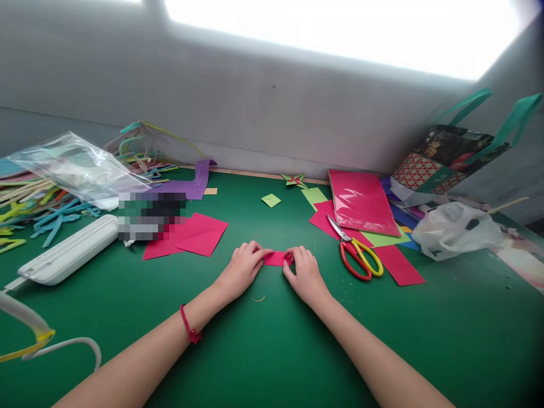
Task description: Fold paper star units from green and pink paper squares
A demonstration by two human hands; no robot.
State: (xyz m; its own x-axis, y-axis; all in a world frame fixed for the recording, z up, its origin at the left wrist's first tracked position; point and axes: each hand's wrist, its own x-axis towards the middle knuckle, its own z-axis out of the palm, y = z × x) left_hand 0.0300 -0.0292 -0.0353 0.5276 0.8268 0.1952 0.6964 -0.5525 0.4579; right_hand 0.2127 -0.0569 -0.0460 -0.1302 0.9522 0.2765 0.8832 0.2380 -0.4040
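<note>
A small piece of red paper (275,259) lies on the green table between my two hands. My left hand (243,268) pinches its left end with thumb and fingers. At the right end, my right hand (304,274) grips the same paper, its fingers curled over the edge. Beyond them lies a small light-green folded paper square (271,200). A green and red folded paper star (294,181) rests farther back by the wall. To the right of my right hand are scissors (359,255) with red and yellow handles, partly on red paper sheets.
On the right stand a packet of red paper (363,201), a white plastic bag (457,229) and a patterned tote bag (446,156). At left are red sheets (202,235), a white power strip (70,249), a clear plastic bag (80,170) and many coloured strips (55,218).
</note>
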